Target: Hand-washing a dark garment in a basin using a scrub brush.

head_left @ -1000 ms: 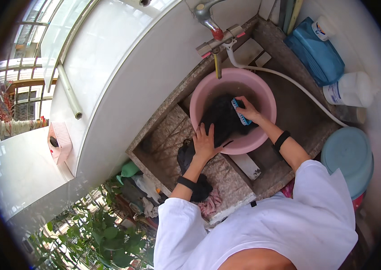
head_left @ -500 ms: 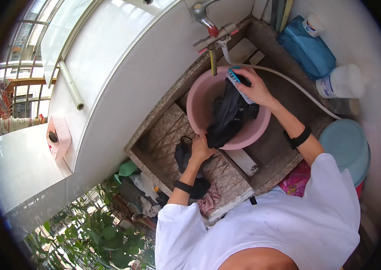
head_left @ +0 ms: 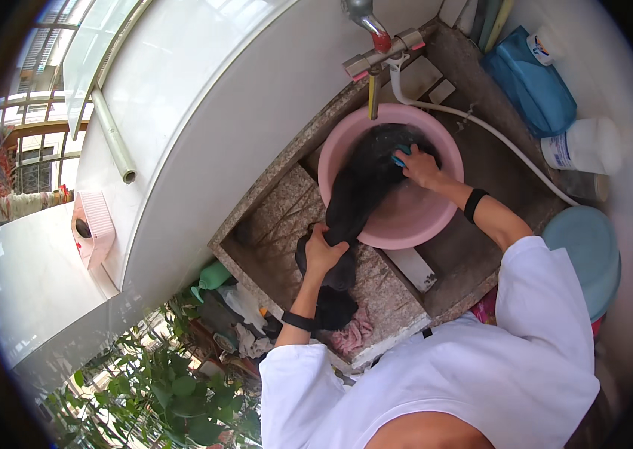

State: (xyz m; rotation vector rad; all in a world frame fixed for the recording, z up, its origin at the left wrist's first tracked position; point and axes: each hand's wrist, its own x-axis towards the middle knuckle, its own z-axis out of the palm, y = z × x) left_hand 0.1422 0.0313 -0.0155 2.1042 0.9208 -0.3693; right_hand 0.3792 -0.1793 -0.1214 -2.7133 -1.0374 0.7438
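Note:
A dark wet cloth [head_left: 365, 183] hangs from the pink basin [head_left: 411, 236] over its left rim, with most of it lying in the murky water. My left hand [head_left: 321, 253] is closed on the cloth's near end, outside the basin and above the washboard slab. Inside the basin, my right hand [head_left: 422, 166] grips a blue scrubbing brush [head_left: 401, 156]; its bristles are hidden against the cloth. More dark cloth [head_left: 331, 307] lies on the slab beneath my left wrist, beside a pink crumpled cloth [head_left: 354, 331].
A tap [head_left: 376, 45] and a white hose [head_left: 496, 135] are above and beside the basin. On the right stand a blue jug [head_left: 532, 86], a white tub [head_left: 582, 146] and a pale blue basin [head_left: 582, 254]. The stone sink's edge [head_left: 271, 179] runs along the left.
My right hand has brought the brush down from the raised cloth into the basin. My left hand has shifted slightly left and nearer, and the cloth now stretches out across the basin.

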